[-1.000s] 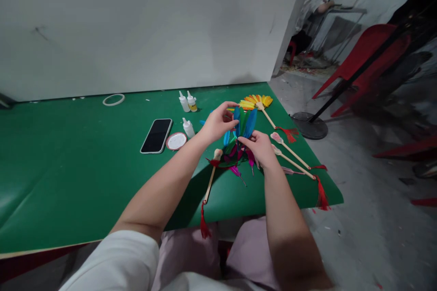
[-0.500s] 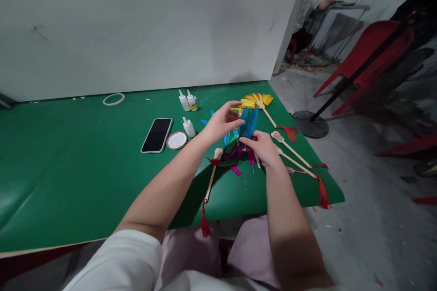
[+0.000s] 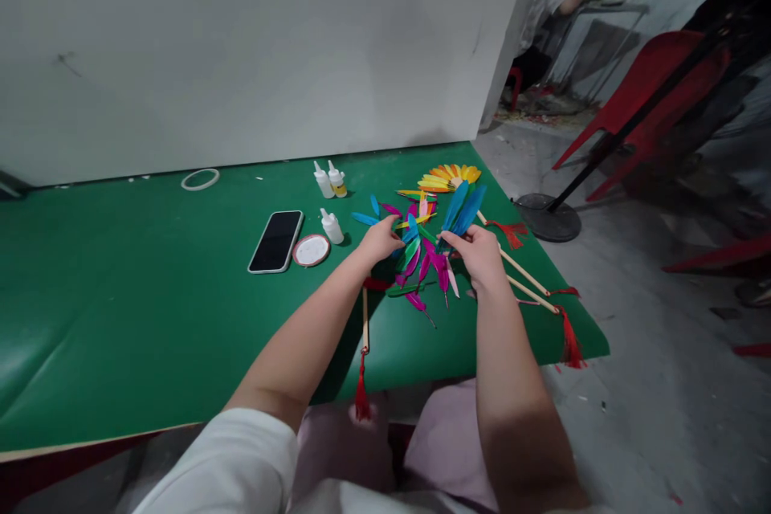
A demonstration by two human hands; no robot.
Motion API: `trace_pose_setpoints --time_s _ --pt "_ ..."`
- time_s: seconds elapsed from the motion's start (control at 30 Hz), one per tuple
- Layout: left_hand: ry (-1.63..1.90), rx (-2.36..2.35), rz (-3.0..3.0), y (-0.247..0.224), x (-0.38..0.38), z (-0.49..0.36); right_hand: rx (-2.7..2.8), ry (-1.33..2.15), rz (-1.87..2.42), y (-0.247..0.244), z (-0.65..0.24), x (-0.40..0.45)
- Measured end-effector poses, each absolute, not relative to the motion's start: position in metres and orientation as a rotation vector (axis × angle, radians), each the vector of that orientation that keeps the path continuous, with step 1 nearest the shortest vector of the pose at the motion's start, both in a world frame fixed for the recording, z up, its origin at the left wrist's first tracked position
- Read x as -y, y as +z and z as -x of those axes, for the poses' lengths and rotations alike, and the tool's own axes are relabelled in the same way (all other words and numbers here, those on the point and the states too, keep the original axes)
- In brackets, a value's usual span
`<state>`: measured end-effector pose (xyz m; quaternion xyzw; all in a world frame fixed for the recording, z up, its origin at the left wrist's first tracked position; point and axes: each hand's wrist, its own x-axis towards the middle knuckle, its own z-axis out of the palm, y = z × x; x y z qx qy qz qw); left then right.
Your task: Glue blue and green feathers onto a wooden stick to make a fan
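From where I stand, the biggest thing is the green worktop, with the work gathered near its right end. Loose feathers in magenta, blue, green, yellow and pink lie in an untidy heap there, so by my reckoning a good deal of the stock is unused.

The right hand has thumb and fingers pinched together on the lower ends of at least 2 blue feathers, held up over the heap's right side. The left hand is down at the heap's left edge, fingers slightly bent; I can't tell whether it grips anything.

Behind the held feathers lies a yellow and orange fan, its feathers spread in a full arc. That 1 looks finished to me. 3 more wooden sticks lie about: 1 stick below the left hand, and 2 sticks beside the right forearm. No feathers show on them, though their upper ends are hidden, so I'd guess most of the making is still to do. Each has a red tassel at its lower end, so that part seems done.

A phone lies next to a small round dish, and 3 small bottles stand nearby, 2 of them side by side farther back.
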<state>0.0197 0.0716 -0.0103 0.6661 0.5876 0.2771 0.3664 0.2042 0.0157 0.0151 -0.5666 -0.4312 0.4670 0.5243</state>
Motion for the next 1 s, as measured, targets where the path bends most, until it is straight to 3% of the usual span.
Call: trace_pose_setpoints --time_s 0.33,1.0 --pt "0.998 -1.186 -1.465 0.035 -0.056 -0.034 1.101 1.339 1.216 0.008 -0.194 -0.015" --pt "1.063 -1.176 -1.432 0.036 -0.047 -0.05 0.989 1.432 1.15 0.009 -0.185 -0.014"
